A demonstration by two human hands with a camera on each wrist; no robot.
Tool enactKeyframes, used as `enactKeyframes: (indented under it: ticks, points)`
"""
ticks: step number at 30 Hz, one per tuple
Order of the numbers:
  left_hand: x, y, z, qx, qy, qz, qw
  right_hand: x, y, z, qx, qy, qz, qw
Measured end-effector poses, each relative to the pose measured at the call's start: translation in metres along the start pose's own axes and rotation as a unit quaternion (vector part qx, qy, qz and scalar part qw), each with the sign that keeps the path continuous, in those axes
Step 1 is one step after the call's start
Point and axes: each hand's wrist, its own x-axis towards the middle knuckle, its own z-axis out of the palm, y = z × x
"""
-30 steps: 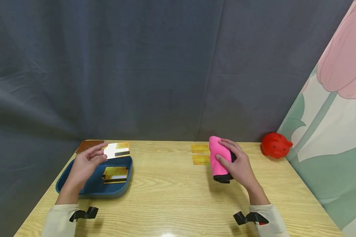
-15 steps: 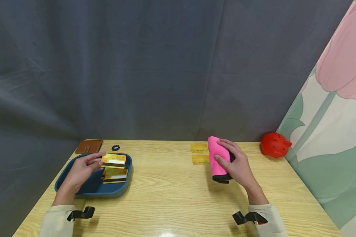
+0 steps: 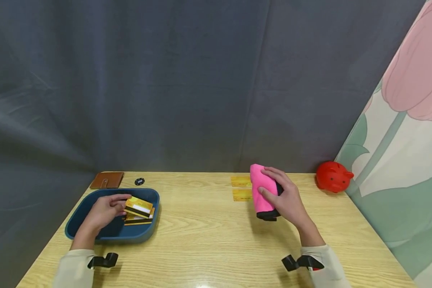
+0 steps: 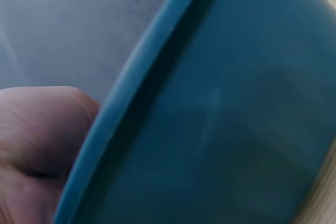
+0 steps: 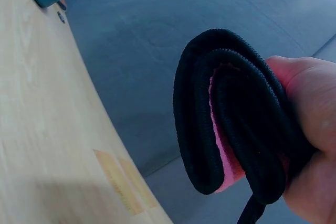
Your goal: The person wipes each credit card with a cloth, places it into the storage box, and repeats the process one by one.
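Observation:
In the head view my left hand (image 3: 106, 209) reaches into the blue tray (image 3: 75, 224) at the left of the table. Its thumb and fingers pinch the left edge of a gold bank card (image 3: 139, 205). That card is tilted above another gold card (image 3: 138, 221) lying in the tray. The tray's outer wall (image 4: 210, 129) fills most of the left wrist view and hides the held card. My right hand (image 3: 284, 198) grips a rolled pink cloth (image 3: 261, 190) with black edging, held over the table; the right wrist view shows its folded black end (image 5: 226, 114).
Two gold cards (image 3: 242, 195) lie on the table left of the cloth, partly covered by it. A brown wallet (image 3: 107, 180) and a black poker chip (image 3: 139, 181) sit behind the tray. A red piggy bank (image 3: 334, 177) stands at the back right.
My left hand has lowered the card from above the tray's far rim down into it, uncovering the chip and wallet behind. The right hand has stayed almost still with the cloth.

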Motion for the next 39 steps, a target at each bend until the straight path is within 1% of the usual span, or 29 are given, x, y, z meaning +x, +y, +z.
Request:
enactKeyframes:
  ticks: [4,8,16,23,26,30,36,39]
  points:
    - [0.002,-0.002,0.002,-0.004,-0.008,-0.001,1.0000,0.005,-0.002,-0.004,0.002,0.009,-0.004,1.0000]
    - [0.003,-0.004,0.004,0.000,-0.015,-0.002,0.9999,0.005,-0.005,-0.009,0.004,0.010,-0.003,0.9999]
    - [0.003,-0.006,0.005,0.034,-0.018,0.003,0.9993,0.002,-0.008,-0.013,0.006,0.007,0.008,0.9999]
    - [0.003,-0.006,0.004,0.049,0.009,-0.011,0.9987,0.001,-0.006,-0.013,0.003,0.007,0.008,0.9999]
    - [0.003,-0.006,0.003,0.048,0.012,-0.015,0.9987,0.001,-0.005,-0.012,0.004,0.009,0.007,0.9999]
    - [0.002,-0.005,0.002,0.049,0.011,-0.014,0.9987,0.001,-0.004,-0.011,0.006,0.011,0.009,0.9999]
    - [0.000,-0.004,0.002,0.063,0.025,-0.014,0.9976,0.001,-0.003,-0.011,0.006,0.008,0.011,0.9999]
    - [-0.001,-0.003,0.003,0.088,0.031,-0.003,0.9956,0.002,-0.001,-0.012,0.006,0.006,0.013,0.9999]
